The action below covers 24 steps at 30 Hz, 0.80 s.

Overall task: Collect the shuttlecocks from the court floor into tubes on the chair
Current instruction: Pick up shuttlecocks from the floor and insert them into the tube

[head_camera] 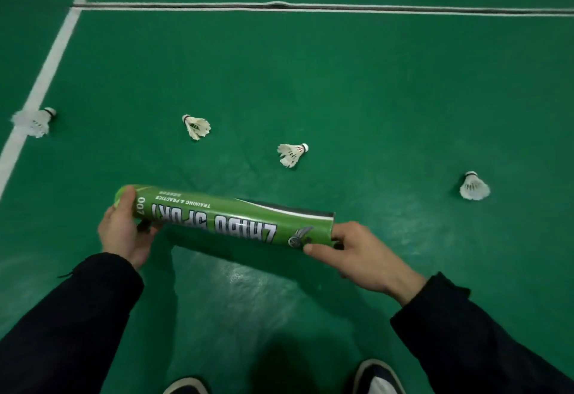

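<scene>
I hold a green shuttlecock tube [223, 216] level across the middle of the view, above the floor. My left hand [124, 232] grips its left end. My right hand [360, 254] holds the rim of its right end, and I cannot tell if a cap is there. Several white feather shuttlecocks lie on the green court floor beyond the tube: one on the white line at far left [34, 121], one left of centre [196, 126], one at centre [292, 154], one at the right [473, 186]. No chair is in view.
White court lines [46, 74] run up the left side and across the back [310, 8]. My two shoes [377, 378] show at the bottom edge. The green floor [372, 89] stretches all around the shuttlecocks.
</scene>
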Motion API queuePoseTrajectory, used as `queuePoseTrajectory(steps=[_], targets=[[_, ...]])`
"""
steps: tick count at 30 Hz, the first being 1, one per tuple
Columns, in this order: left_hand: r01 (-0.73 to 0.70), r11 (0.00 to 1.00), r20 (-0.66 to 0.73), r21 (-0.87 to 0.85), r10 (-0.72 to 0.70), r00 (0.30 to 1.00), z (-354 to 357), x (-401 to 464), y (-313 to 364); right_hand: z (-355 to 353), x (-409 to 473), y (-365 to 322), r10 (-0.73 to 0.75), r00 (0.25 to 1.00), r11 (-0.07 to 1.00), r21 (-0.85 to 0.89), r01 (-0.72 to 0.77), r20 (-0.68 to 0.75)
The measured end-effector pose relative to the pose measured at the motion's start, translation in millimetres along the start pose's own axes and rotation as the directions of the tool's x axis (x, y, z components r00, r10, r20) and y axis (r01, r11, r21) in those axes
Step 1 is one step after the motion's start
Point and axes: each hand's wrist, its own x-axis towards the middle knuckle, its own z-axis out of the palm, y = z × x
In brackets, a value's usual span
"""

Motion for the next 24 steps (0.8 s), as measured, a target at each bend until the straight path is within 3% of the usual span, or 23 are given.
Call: queuePoseTrajectory(steps=[3,9,11,14,15,16,18,20,21,22,24], targets=[[0.004,0.999,0.032,-0.038,-0.002,0.999,-2,-3,3,-4,2,0,0.046,0.962,0.963,0.245,-0.115,0.27],[-0.16,0.979,0.044,0.13,0.155,0.987,1,-15,5,-4,-6,23,0.15,0.899,0.729,0.569,-0.381,0.411],[-0.204,0.968,0.05,0.145,0.198,0.979,1,-17,5,-7,-8,26,0.17,0.843,0.682,0.557,-0.474,0.51],[-0.218,0.958,0.099,0.186,0.203,0.974,5,-20,7,-4,-15,25,0.12,0.707,0.694,0.45,-0.561,0.697],[-0.215,0.957,0.121,0.194,0.194,0.974,6,-20,8,0,-16,28,0.109,0.708,0.676,0.47,-0.568,0.698],[-0.21,0.96,0.133,0.185,0.187,0.973,7,-20,10,4,-16,27,0.138,0.753,0.637,0.525,-0.565,0.643],[-0.202,0.966,0.104,0.162,0.187,0.977,6,-18,13,15,-11,30,0.262,0.901,0.61,0.664,-0.432,0.345],[-0.188,0.972,0.048,0.144,0.183,0.982,4,-16,15,21,-5,29,0.218,0.972,0.79,0.6,-0.126,-0.083],[-0.178,0.975,0.027,0.135,0.176,0.984,3,-15,15,20,-3,29,0.068,0.962,0.924,0.38,0.039,-0.264],[-0.165,0.978,0.005,0.126,0.166,0.986,2,-14,15,20,-2,32,-0.115,0.934,0.987,0.071,0.148,-0.339],[-0.141,0.984,-0.056,0.111,0.148,0.987,-2,-9,15,21,-4,41,-0.373,0.896,0.867,-0.435,0.244,-0.24]])
